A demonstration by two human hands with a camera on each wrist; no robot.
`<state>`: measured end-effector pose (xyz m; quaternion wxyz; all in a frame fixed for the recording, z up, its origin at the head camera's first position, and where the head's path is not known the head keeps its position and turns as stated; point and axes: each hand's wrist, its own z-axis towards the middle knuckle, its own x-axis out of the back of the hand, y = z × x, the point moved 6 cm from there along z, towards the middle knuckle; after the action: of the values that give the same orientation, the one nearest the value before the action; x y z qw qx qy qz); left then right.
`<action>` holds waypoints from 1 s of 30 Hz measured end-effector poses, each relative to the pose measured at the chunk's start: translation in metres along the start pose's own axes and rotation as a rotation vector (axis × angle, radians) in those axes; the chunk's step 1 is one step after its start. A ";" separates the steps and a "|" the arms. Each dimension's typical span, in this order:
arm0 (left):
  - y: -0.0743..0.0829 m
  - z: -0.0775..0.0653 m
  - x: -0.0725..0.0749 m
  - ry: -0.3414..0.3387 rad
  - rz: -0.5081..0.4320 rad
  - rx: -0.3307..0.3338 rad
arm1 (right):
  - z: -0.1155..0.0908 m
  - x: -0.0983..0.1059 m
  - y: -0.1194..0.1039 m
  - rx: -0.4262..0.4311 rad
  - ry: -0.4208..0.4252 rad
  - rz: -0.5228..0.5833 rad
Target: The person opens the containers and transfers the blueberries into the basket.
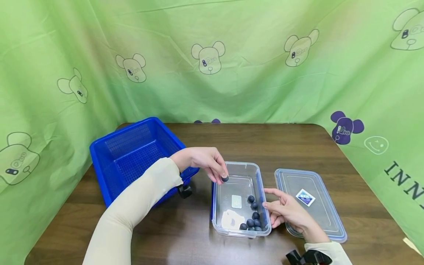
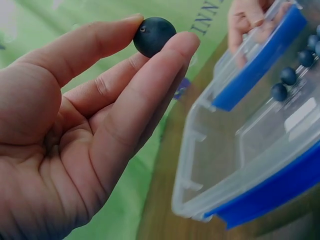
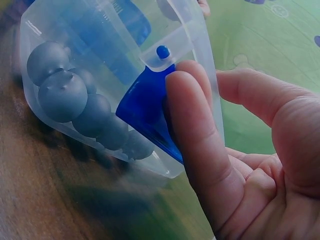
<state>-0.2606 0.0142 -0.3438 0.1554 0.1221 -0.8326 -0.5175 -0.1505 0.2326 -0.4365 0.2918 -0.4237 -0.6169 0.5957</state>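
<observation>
My left hand pinches a small dark blue ball between thumb and fingertips, above the left side of a clear plastic box. A small mark shows on the ball's smooth surface. On the box's right side, my right hand grips the wall at the rim, its fingers beside a blue latch. Several more dark balls lie together in the box's near right part; through the wall they look bunched in the right wrist view.
A blue perforated basket stands at the left, behind my left forearm. To the right, a clear lid with a blue-and-white label lies flat on the brown wooden table. Green printed cloth hangs around the back and sides.
</observation>
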 end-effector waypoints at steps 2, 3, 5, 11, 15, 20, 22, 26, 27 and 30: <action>-0.001 -0.007 0.007 0.025 -0.007 -0.013 | 0.000 0.000 0.000 0.000 0.000 -0.003; -0.002 -0.010 0.010 0.037 -0.018 -0.018 | 0.000 0.000 0.001 0.000 0.002 -0.005; -0.004 -0.017 0.017 0.059 -0.030 -0.028 | 0.000 0.001 0.001 -0.001 0.004 -0.010; -0.010 -0.036 0.036 0.123 -0.041 -0.051 | 0.001 0.001 0.002 0.001 0.001 -0.016; -0.014 -0.048 0.047 0.168 -0.062 -0.057 | 0.002 0.001 0.002 0.008 -0.002 -0.015; -0.021 -0.063 0.058 0.213 -0.098 -0.065 | 0.003 0.000 0.001 0.011 -0.011 -0.002; -0.025 -0.070 0.063 0.239 -0.111 -0.065 | 0.003 0.000 0.001 0.010 -0.014 0.002; -0.033 -0.083 0.076 0.293 -0.126 -0.061 | 0.003 0.000 0.001 0.011 -0.014 0.003; -0.035 -0.087 0.079 0.306 -0.128 -0.061 | 0.003 0.000 0.001 0.011 -0.013 0.003; -0.043 -0.097 0.090 0.343 -0.135 -0.059 | 0.003 0.000 0.001 0.011 -0.014 0.008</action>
<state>-0.3041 -0.1170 -0.3298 0.2632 0.2596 -0.7684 -0.5224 -0.1531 0.2305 -0.4378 0.2874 -0.4204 -0.6139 0.6032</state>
